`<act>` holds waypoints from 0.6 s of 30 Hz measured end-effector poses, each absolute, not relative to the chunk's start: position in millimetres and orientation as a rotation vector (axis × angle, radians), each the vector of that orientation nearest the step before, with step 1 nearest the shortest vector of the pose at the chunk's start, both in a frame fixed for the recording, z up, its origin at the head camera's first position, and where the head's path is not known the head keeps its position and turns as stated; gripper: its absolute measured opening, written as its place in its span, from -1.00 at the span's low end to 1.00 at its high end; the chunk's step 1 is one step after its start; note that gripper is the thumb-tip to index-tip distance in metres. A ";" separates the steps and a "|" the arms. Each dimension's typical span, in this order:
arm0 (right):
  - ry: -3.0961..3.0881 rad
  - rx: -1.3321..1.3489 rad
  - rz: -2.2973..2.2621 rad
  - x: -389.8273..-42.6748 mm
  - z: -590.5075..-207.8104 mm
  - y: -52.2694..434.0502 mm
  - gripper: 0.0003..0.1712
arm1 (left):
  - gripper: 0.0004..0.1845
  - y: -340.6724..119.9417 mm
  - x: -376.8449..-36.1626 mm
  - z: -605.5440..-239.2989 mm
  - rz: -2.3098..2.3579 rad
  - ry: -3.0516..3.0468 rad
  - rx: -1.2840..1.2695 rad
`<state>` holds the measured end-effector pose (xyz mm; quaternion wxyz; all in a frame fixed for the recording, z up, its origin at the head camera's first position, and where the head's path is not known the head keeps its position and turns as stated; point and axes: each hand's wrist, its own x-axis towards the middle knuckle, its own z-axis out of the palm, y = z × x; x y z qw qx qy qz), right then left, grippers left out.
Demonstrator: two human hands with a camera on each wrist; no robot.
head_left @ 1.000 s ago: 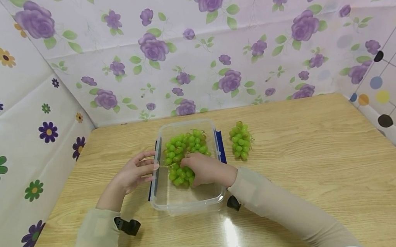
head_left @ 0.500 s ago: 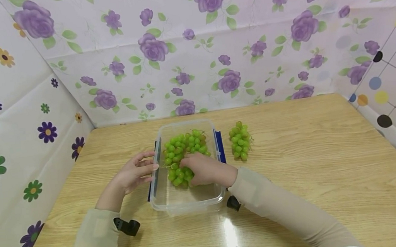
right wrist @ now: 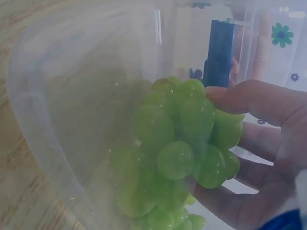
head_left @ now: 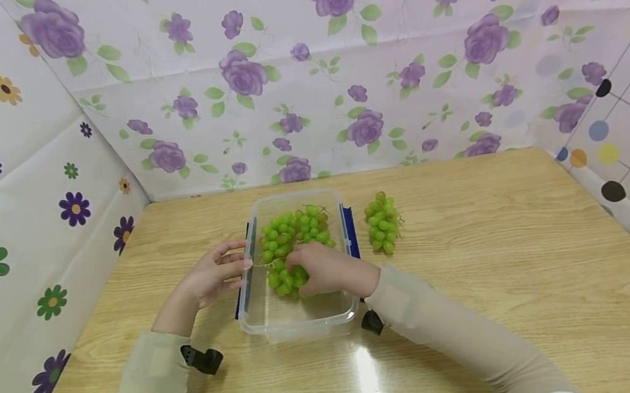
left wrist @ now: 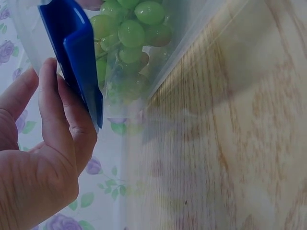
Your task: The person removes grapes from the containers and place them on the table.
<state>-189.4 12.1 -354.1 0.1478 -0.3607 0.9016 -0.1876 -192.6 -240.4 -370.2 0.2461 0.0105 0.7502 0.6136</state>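
A clear plastic food container (head_left: 308, 326) with blue side latches stands on the table, holding bunches of green grapes (head_left: 278, 233). My right hand (head_left: 329, 269) reaches inside and grips the nearest bunch; in the right wrist view, the thumb and fingers (right wrist: 254, 103) curl round its grapes (right wrist: 175, 143). My left hand (head_left: 218, 275) rests against the container's left side, fingers loosely extended at the rim. Beside the blue latch (left wrist: 79, 52) in the left wrist view, the left hand's fingers (left wrist: 55, 115) touch the flap. Part of the gripped bunch is hidden by my right hand.
Another bunch of green grapes (head_left: 382, 223) lies on the wooden table (head_left: 490, 238), just right of the container. The right blue latch (head_left: 350, 232) hangs outward. Flower-patterned sheets (head_left: 309, 123) stand behind the table and at its left; a dotted one (head_left: 623, 154) is on the right.
Almost nothing differs. Both hands keep their places, with the right hand shifting only very slightly at the grape bunch.
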 end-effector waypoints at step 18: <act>2.540 -1.072 -0.666 -186.1 -351.5 15.8 -0.62 | -0.28 -238.6 -191.7 -367.5 1.689 2.041 0.011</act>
